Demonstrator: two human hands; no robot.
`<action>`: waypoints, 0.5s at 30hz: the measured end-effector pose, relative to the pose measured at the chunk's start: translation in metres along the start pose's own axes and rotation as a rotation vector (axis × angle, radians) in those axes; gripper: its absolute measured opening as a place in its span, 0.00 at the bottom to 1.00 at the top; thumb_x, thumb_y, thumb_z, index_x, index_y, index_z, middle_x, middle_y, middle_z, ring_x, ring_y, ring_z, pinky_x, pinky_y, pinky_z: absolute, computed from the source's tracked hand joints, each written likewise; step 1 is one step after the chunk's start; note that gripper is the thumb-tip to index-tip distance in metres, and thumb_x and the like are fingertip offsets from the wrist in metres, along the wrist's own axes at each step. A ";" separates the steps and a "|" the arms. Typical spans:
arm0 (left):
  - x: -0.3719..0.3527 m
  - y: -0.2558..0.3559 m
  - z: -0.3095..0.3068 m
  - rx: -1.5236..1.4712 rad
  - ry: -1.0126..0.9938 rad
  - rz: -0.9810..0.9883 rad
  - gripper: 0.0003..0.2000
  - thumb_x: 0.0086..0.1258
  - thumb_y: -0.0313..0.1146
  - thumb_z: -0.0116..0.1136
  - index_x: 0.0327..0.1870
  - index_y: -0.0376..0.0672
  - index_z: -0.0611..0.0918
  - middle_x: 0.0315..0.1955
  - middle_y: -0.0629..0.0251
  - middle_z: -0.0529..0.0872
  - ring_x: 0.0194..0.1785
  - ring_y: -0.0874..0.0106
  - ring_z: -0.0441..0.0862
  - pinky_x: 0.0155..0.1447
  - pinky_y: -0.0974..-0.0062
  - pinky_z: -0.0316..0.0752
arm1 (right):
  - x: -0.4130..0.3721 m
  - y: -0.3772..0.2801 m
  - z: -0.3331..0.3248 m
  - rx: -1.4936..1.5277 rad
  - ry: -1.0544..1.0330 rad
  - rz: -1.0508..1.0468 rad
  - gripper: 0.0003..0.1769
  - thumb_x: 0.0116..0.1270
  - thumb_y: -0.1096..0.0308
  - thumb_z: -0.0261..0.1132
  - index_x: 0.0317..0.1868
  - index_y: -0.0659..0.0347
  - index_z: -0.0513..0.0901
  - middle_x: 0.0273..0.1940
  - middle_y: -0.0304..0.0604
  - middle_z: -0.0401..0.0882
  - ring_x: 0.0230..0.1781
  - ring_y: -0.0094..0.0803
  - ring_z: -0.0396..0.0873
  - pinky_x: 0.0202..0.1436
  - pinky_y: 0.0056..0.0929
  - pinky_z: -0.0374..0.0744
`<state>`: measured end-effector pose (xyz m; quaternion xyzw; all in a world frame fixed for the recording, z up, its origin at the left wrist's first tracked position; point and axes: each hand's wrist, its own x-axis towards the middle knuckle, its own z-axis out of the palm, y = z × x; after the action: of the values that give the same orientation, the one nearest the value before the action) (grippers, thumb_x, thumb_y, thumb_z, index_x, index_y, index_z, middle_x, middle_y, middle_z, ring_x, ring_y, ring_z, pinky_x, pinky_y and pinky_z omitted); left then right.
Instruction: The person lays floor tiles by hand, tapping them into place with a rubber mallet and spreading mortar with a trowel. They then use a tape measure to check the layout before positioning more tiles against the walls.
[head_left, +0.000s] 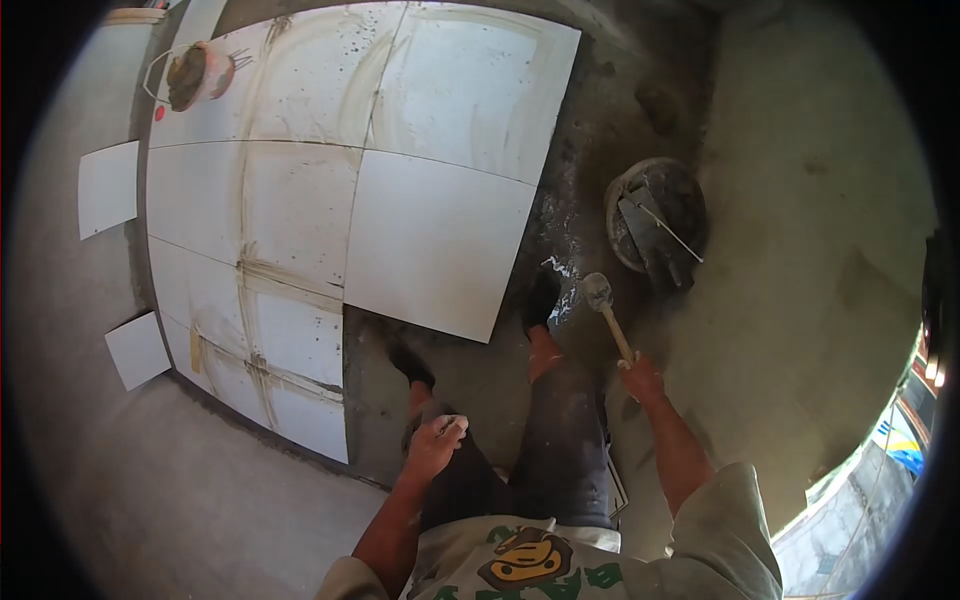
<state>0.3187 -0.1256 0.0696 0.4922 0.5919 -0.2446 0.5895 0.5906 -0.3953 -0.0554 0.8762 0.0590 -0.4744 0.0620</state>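
I stand on a bare mortar bed [470,370] at the edge of large white floor tiles [430,240]. My right hand [641,378] grips the wooden handle of a rubber mallet [600,295], whose head points away from me and hangs above the mortar near my right foot. My left hand [437,443] is closed around a small pale object at thigh height; what it is cannot be made out. Both my feet in dark shoes rest on the mortar beside the nearest tile's corner.
A round pan of mortar [656,215] with a trowel in it sits on the floor ahead right. A bucket [195,75] stands on the far tiles at upper left. Two loose tile pieces [108,188] lie on the grey floor at left.
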 end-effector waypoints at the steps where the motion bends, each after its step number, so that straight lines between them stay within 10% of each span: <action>1: 0.015 0.000 0.008 0.050 -0.028 -0.055 0.16 0.64 0.41 0.53 0.41 0.35 0.81 0.27 0.65 0.83 0.29 0.78 0.79 0.37 0.81 0.74 | 0.014 0.011 0.010 0.013 -0.005 0.015 0.25 0.59 0.53 0.58 0.45 0.68 0.75 0.40 0.59 0.78 0.44 0.54 0.76 0.46 0.46 0.74; 15: 0.131 -0.118 0.015 0.085 0.071 -0.232 0.17 0.65 0.42 0.52 0.38 0.33 0.80 0.25 0.67 0.80 0.27 0.77 0.76 0.35 0.79 0.71 | 0.160 0.085 0.058 -0.399 -0.067 0.000 0.17 0.57 0.58 0.62 0.40 0.65 0.78 0.37 0.53 0.79 0.41 0.46 0.78 0.44 0.41 0.76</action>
<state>0.2462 -0.1473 -0.0902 0.4532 0.6547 -0.3185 0.5144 0.6441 -0.4817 -0.2166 0.8301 0.1499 -0.4823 0.2364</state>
